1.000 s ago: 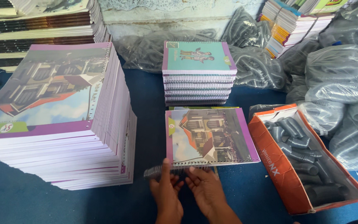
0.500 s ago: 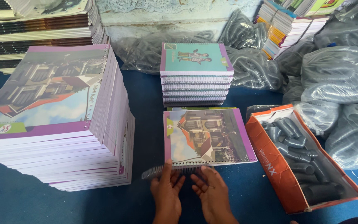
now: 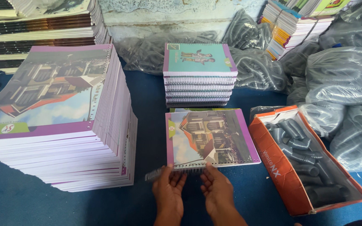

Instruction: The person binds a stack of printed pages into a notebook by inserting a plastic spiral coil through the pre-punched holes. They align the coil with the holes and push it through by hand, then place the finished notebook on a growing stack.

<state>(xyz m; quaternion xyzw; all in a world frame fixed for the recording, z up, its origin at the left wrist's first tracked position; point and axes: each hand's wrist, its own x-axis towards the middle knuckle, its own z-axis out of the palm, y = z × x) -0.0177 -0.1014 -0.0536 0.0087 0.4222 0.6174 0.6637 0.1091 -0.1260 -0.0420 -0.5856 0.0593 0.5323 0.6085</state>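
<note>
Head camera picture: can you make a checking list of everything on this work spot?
Surface: blue table cover, mostly covered.
Job's things: notebook lying flat; black spiral coil along its near punched edge.
Clutter: tall stack of unbound books at left; small stack of bound notebooks behind; orange box of coils at right.
Grippers: left hand and right hand, fingertips on the coil.
Cables: nothing seen.
Surroundings: clear bags of coils; more book piles by the wall.
</note>
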